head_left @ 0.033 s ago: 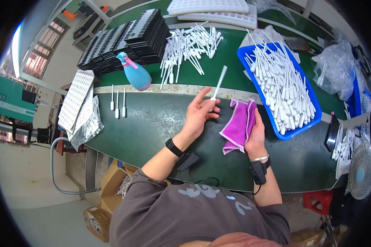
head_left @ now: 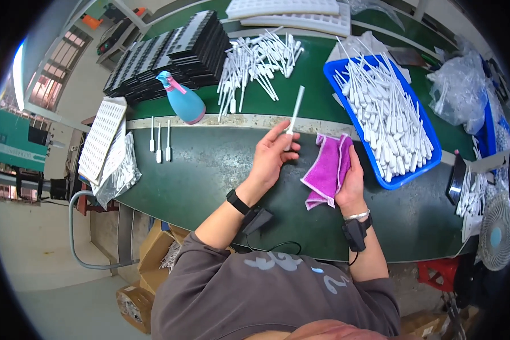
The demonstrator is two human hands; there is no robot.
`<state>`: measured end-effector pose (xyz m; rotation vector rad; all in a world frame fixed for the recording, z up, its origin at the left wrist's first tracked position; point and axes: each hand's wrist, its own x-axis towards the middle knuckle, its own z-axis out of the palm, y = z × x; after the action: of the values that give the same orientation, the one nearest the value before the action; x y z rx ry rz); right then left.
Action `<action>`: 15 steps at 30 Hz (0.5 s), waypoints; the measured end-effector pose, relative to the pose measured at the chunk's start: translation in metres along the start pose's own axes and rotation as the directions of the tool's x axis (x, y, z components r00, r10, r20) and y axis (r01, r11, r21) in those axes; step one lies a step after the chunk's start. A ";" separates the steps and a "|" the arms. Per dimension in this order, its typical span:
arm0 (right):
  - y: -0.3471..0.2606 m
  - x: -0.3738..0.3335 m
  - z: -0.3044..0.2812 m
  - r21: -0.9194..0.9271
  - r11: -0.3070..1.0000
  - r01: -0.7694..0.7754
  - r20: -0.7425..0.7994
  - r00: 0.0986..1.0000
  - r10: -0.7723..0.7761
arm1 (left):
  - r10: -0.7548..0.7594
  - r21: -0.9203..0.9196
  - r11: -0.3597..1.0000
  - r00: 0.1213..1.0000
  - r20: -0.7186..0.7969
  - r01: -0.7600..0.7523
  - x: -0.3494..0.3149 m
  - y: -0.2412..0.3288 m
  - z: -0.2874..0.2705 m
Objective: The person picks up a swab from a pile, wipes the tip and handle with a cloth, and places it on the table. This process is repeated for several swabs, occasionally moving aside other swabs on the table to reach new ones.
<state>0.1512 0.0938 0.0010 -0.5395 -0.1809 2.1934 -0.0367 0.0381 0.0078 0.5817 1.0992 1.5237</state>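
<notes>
A white plastic dropper pipette (head_left: 297, 109) is pinched by its bulb end between the fingers of my left hand (head_left: 270, 157), its thin stem pointing up and away from me. My right hand (head_left: 352, 184) grips a folded purple cloth (head_left: 326, 169) with pale stitched edges, a short way to the right of the pipette. Both hands are above the dark green worktop (head_left: 209, 170). Further left, three pipettes (head_left: 159, 148) lie side by side, bulbs toward me. Right of the cloth, a blue tray (head_left: 386, 182) is heaped with similar pipettes (head_left: 388, 122).
A blue spray bottle (head_left: 186, 105) with a pink trigger stands before stacked black trays (head_left: 170, 54). Loose pipettes (head_left: 260, 62) are piled beyond my left hand. White perforated boards (head_left: 102, 136) and a bag of pipettes (head_left: 119, 175) sit at the left edge, a small fan (head_left: 496, 235) far right.
The pipette in my left hand has tipped slightly more upright, and more of its bulb shows between the fingers. My right hand keeps its hold on the cloth.
</notes>
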 end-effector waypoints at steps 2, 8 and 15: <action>-0.002 0.002 0.003 -0.019 1.000 -0.005 0.019 1.000 0.006 | -0.077 -0.209 0.975 0.997 -0.026 0.070 0.003 0.001 -0.004; -0.003 0.000 0.003 -0.069 0.997 0.041 0.019 0.999 -0.039 | -0.123 -0.239 0.964 0.992 -0.007 0.118 -0.003 0.002 -0.004; -0.004 -0.004 0.008 -0.076 0.993 0.094 -0.024 0.995 -0.097 | -0.159 -0.262 0.953 0.987 0.002 0.154 -0.006 0.002 -0.009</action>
<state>0.1526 0.0933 0.0108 -0.5910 -0.2691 2.0915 -0.0438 0.0298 0.0066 0.2917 0.9163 1.5060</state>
